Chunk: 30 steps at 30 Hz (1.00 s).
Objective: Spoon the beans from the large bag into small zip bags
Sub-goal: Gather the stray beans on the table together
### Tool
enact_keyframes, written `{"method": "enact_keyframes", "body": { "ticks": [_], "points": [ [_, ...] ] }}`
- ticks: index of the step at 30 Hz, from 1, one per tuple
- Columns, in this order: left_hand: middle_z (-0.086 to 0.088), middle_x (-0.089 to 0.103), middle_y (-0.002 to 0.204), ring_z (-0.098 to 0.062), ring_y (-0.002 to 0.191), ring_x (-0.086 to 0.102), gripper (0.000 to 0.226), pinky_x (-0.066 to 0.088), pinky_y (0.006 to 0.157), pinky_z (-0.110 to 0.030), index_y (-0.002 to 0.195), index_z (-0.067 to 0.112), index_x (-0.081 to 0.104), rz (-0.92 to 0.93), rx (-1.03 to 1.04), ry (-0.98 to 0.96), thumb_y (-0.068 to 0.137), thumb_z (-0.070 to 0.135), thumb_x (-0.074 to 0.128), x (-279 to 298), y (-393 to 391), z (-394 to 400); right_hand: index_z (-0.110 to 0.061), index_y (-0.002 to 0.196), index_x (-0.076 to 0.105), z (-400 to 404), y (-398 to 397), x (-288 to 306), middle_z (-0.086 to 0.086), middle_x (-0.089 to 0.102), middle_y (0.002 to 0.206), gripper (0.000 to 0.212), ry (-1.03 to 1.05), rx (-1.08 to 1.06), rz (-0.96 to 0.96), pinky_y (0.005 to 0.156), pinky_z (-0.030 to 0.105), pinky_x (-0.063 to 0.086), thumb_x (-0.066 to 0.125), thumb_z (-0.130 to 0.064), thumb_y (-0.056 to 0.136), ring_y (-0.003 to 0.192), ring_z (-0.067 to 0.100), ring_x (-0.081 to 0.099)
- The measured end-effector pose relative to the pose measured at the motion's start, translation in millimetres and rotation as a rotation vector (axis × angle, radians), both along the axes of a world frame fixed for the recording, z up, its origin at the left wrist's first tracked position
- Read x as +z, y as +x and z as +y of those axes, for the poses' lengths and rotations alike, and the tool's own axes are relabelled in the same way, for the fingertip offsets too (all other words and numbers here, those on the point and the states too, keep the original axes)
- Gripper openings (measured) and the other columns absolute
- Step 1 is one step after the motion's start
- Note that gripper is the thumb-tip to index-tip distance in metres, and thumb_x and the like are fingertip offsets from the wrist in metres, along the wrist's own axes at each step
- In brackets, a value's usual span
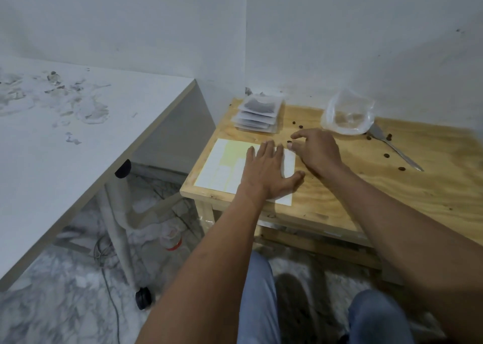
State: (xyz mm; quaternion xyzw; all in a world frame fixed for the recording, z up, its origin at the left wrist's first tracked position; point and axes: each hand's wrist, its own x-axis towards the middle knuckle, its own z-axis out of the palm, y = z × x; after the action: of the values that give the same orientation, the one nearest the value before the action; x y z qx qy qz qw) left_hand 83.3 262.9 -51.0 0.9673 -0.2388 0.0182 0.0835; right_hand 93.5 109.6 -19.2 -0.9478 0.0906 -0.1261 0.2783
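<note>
The white desk fills the left of the frame for me, its top smeared with grey marks. Right of centre sits the wooden table, pushed into the wall corner. On its near left corner lies a white label sheet, and my left hand presses flat on it, fingers spread, gripping nothing. My right hand hovers just right of that, thumb and forefinger pinched close around one loose bean; I cannot tell whether they actually hold it. At the table's far edge, upper right of centre, the large bag stands nearly emptied. A stack of filled small zip bags lies to its left. The spoon lies right of the bag, with scattered beans around it.
</note>
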Motion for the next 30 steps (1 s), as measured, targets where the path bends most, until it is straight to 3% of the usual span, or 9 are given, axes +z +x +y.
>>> {"method": "enact_keyframes", "body": {
  "ticks": [6,11,13,15,18,21,27,29,30],
  "points": [
    [-0.014,0.006,0.173,-0.026,0.160,0.001,0.097,0.004,0.127,-0.054,0.165,0.011,0.007,0.009,-0.005,0.027,0.095,0.078,0.020,-3,2,-2,-0.025,0.102,0.079,3,15,-12,0.003,0.076,0.111,0.016,-0.104,-0.018,-0.052,0.077,0.033,0.049,0.072,-0.036,0.093,0.106,0.026,0.067],
    [-0.013,0.004,0.173,-0.025,0.160,-0.001,0.098,0.001,0.127,-0.053,0.165,0.011,0.006,0.025,0.004,0.008,0.095,0.078,0.021,-3,1,-2,-0.009,0.108,0.066,4,20,-13,0.009,0.069,0.096,0.027,-0.221,0.003,-0.034,0.067,0.036,0.044,0.049,-0.031,0.105,0.087,0.029,0.062],
    [-0.013,0.003,0.173,-0.025,0.160,-0.002,0.099,0.000,0.127,-0.053,0.165,0.011,0.005,0.032,0.005,0.001,0.094,0.078,0.021,-3,1,-2,-0.008,0.103,0.059,4,22,-8,0.004,0.062,0.086,0.028,-0.005,-0.051,-0.059,0.063,0.037,0.044,0.040,-0.029,0.105,0.076,0.024,0.057],
    [-0.013,0.003,0.173,-0.025,0.160,-0.003,0.100,0.000,0.127,-0.054,0.165,0.012,0.005,0.038,0.007,0.002,0.094,0.079,0.021,-3,2,-2,-0.010,0.093,0.057,3,28,2,0.001,0.054,0.077,0.025,0.388,-0.175,-0.029,0.060,0.037,0.040,0.036,-0.021,0.101,0.067,0.019,0.049],
    [-0.013,0.003,0.173,-0.025,0.160,-0.003,0.100,0.000,0.127,-0.054,0.165,0.012,0.005,0.043,0.006,-0.004,0.093,0.079,0.022,-2,1,-1,-0.013,0.085,0.055,-3,34,15,0.001,0.049,0.066,0.021,0.968,-0.324,0.042,0.044,0.029,0.027,0.036,-0.009,0.093,0.047,0.013,0.033],
    [-0.013,0.003,0.173,-0.025,0.160,-0.003,0.100,-0.001,0.127,-0.053,0.165,0.012,0.006,0.048,0.006,-0.020,0.094,0.079,0.024,-1,1,-1,-0.014,0.082,0.055,-12,38,23,-0.001,0.047,0.062,0.021,1.225,-0.334,0.052,0.040,0.024,0.017,0.037,-0.007,0.092,0.042,0.009,0.024],
    [-0.013,0.003,0.173,-0.025,0.160,-0.003,0.099,-0.002,0.127,-0.053,0.165,0.012,0.007,0.049,0.006,-0.037,0.094,0.078,0.026,-2,1,-2,-0.021,0.071,0.050,-22,58,23,-0.004,0.047,0.063,0.033,1.094,-0.297,0.098,0.041,0.020,0.020,0.040,-0.030,0.101,0.041,0.010,0.026],
    [-0.013,0.003,0.173,-0.025,0.160,-0.003,0.098,-0.002,0.127,-0.053,0.165,0.012,0.007,0.049,0.005,-0.052,0.094,0.078,0.027,-2,1,-1,-0.017,0.079,0.058,-22,64,16,-0.001,0.055,0.076,0.038,0.798,-0.223,0.070,0.049,0.026,0.035,0.038,-0.034,0.106,0.054,0.015,0.044],
    [-0.013,0.003,0.173,-0.025,0.160,-0.003,0.098,-0.002,0.127,-0.053,0.165,0.012,0.008,0.048,0.006,-0.057,0.094,0.078,0.027,-2,1,-1,-0.015,0.086,0.065,-23,66,12,0.001,0.061,0.085,0.040,0.570,-0.166,0.053,0.060,0.031,0.045,0.037,-0.032,0.107,0.069,0.019,0.054]
  ]
}}
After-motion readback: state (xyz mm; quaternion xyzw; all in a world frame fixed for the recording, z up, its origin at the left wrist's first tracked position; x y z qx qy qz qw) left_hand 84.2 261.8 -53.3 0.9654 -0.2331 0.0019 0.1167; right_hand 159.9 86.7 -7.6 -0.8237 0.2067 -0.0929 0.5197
